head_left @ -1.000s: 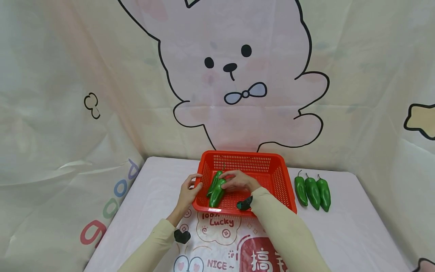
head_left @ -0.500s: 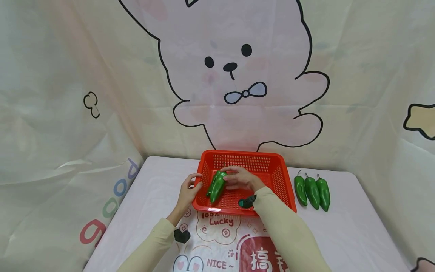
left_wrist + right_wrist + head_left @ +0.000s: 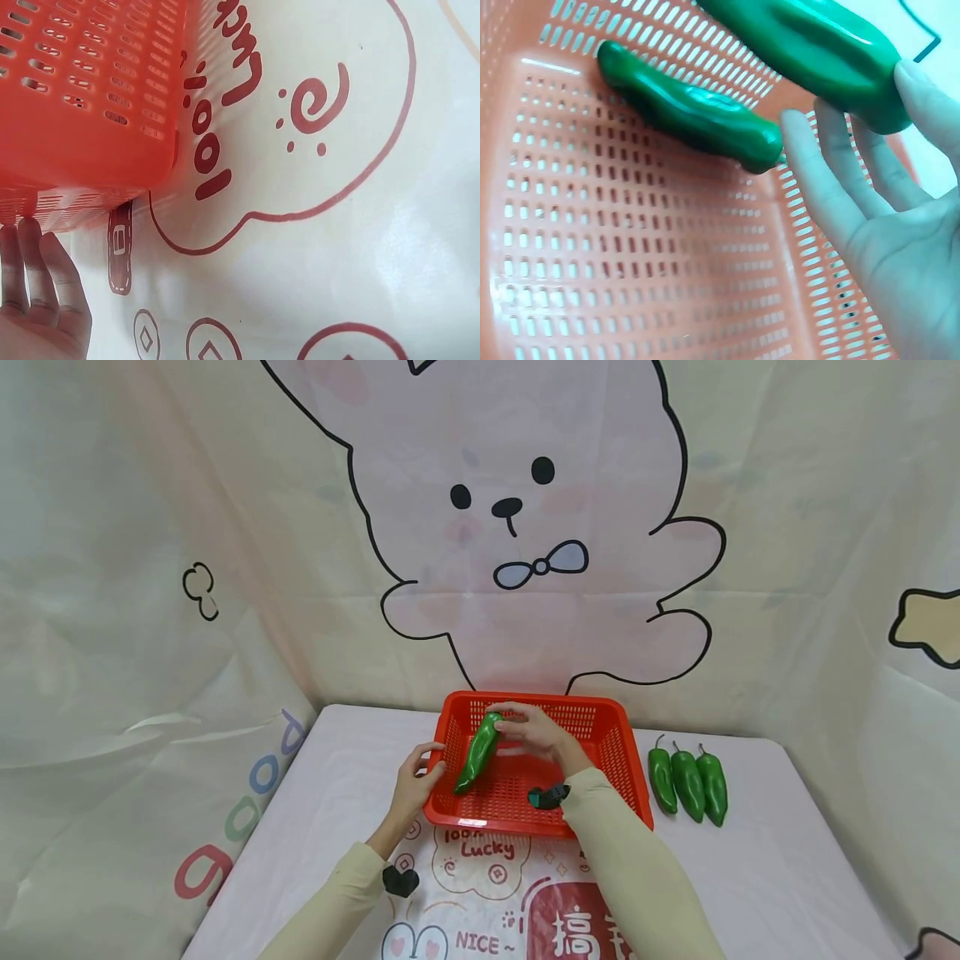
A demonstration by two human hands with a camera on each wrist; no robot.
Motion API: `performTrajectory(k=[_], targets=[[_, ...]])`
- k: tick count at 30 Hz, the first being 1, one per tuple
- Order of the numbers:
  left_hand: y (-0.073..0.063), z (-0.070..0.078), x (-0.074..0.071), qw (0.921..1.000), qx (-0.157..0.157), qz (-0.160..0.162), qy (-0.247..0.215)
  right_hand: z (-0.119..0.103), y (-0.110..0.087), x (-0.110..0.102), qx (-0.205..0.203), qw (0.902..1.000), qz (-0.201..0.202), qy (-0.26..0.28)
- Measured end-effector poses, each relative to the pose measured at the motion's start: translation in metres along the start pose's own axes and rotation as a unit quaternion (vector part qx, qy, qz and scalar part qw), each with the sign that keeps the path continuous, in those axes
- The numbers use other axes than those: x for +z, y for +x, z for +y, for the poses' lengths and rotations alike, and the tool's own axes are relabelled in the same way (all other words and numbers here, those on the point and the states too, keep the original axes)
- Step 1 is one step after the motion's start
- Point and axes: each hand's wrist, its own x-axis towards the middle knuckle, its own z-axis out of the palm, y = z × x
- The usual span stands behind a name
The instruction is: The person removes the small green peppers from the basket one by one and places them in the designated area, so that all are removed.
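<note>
My right hand (image 3: 528, 732) pinches a long green pepper (image 3: 478, 753) at its stem end, over the left part of the red plastic basket (image 3: 491, 821). In the right wrist view, thumb and fingers hold this pepper (image 3: 817, 56) above the basket floor. A second green pepper (image 3: 694, 120) lies inside, along the basket wall; the held one covers it in the head view. At the basket's left side, my left hand (image 3: 412, 783) touches the wall. Its extended fingers (image 3: 66, 281) meet the slotted outer side in the left wrist view.
Three green peppers (image 3: 687, 785) lie side by side on the white table right of the basket. A printed cloth (image 3: 480, 893) covers the table in front. A curtain with a cartoon bear (image 3: 525, 635) rises directly behind the table.
My right hand has raised the pepper and moved it toward the back of the basket, covering the other pepper from the head view. My left hand stays at the basket's side.
</note>
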Motion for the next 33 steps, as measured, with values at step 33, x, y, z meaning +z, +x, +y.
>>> performTrajectory(k=[33], targets=[[-0.001, 0.0, 0.0, 0.9999, 0.0, -0.003, -0.014, -0.023, -0.007, 0.004, -0.022, 0.9988, 0.019, 0.039]])
